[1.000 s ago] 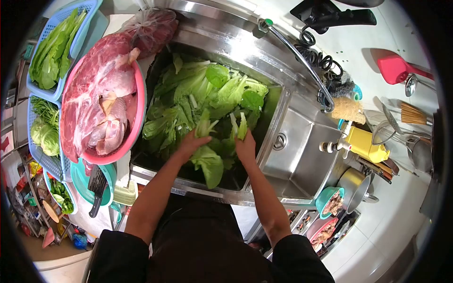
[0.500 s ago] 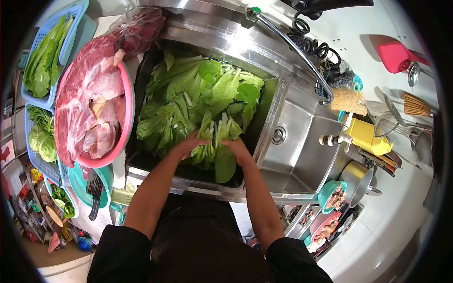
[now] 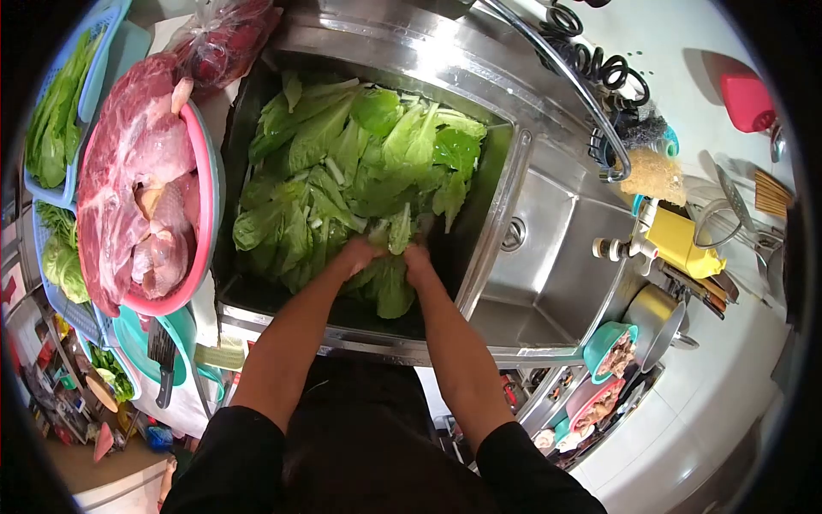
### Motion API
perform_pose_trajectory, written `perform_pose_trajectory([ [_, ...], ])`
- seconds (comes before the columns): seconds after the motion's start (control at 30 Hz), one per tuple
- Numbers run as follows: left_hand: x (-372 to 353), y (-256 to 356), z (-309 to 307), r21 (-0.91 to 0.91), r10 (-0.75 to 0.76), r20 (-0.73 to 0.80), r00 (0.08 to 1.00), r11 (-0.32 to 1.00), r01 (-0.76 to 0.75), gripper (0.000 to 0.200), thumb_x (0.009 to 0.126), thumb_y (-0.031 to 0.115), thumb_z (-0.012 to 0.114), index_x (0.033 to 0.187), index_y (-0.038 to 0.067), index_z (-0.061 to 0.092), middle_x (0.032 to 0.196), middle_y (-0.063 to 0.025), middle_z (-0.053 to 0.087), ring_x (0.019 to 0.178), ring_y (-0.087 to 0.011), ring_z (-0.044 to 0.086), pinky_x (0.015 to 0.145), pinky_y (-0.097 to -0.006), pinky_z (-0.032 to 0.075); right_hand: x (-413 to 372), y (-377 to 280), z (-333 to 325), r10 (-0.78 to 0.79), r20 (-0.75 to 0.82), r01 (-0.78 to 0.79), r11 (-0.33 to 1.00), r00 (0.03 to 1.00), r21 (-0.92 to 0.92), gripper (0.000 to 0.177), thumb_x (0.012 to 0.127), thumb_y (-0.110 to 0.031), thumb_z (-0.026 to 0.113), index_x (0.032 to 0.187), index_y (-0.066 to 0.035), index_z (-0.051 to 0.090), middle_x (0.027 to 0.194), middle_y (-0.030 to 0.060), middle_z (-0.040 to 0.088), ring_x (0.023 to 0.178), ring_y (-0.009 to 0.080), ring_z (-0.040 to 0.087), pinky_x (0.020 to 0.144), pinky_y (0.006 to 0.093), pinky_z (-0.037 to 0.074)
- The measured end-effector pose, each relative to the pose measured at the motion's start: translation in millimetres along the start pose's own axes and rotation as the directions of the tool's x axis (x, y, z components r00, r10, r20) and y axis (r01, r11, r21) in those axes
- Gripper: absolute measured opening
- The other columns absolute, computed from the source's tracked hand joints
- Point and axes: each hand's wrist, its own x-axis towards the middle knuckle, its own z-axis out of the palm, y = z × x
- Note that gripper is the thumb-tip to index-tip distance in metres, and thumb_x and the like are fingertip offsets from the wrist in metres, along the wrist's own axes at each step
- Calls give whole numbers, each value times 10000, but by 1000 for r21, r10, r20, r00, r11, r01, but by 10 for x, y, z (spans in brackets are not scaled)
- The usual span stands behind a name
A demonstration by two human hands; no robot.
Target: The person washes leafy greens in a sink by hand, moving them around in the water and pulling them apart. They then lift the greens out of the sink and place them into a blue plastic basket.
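Observation:
Green leafy vegetables [image 3: 342,154] float in water and fill most of the left sink basin [image 3: 462,265]. Near the basin's front, my left hand [image 3: 360,253] and my right hand [image 3: 417,259] are close together, partly under water among the leaves. A small bunch of leaves [image 3: 399,230] lies between them, and a broad leaf [image 3: 394,291] hangs just in front. The fingers of both hands are hidden by water and leaves, so their grip cannot be made out.
Raw meat [image 3: 137,188] fills a pink basin [image 3: 205,214] on the left, near blue baskets [image 3: 86,321] of greens. A knife [image 3: 163,360] lies over a teal basin [image 3: 133,343]. Right are a steel sink [image 3: 548,257], faucet [image 3: 565,68] and yellow bottle [image 3: 685,242].
Both hands have moved closer together and lower into the water, with the leaves between them dipping too. The head view has shifted slightly.

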Motion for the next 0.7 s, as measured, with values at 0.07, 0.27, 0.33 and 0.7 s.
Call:
perform_pose_trajectory([
  [0.07,-140,141,1,-44,20,26,999,999,-19,783,811,242,750,1466,15,386,1236,-140,633,1037,-211,602,894,-329,470,-209,-134,30,-62,70,48,981,996,188,568,878,-330,643,1343,-40,494,1249,127,576,1114,284,580,922,431,499],
  [0.27,-456,318,8,-152,184,95,978,974,-168,891,856,313,727,1530,8,231,1416,-129,498,1239,-238,493,1022,-351,389,-572,-490,-32,-134,231,-1,863,964,505,566,871,-303,636,1349,-36,489,1253,133,582,1130,298,582,937,433,496],
  [0.33,-431,221,14,-227,193,73,978,958,-172,872,889,382,684,1537,22,225,1480,-135,435,1334,-247,419,1090,-384,324,-985,-935,261,-30,282,-107,884,959,455,692,845,-370,692,1394,-26,450,1296,146,562,1191,311,551,977,429,468],
  [0.7,-511,23,57,-163,212,-397,893,941,-296,603,993,350,519,1457,-4,367,1351,-172,539,1210,-270,530,1004,-345,397,-434,-413,67,-70,38,72,997,997,-40,715,800,-271,787,1389,-53,447,1254,109,590,1084,249,592,924,377,480],
])
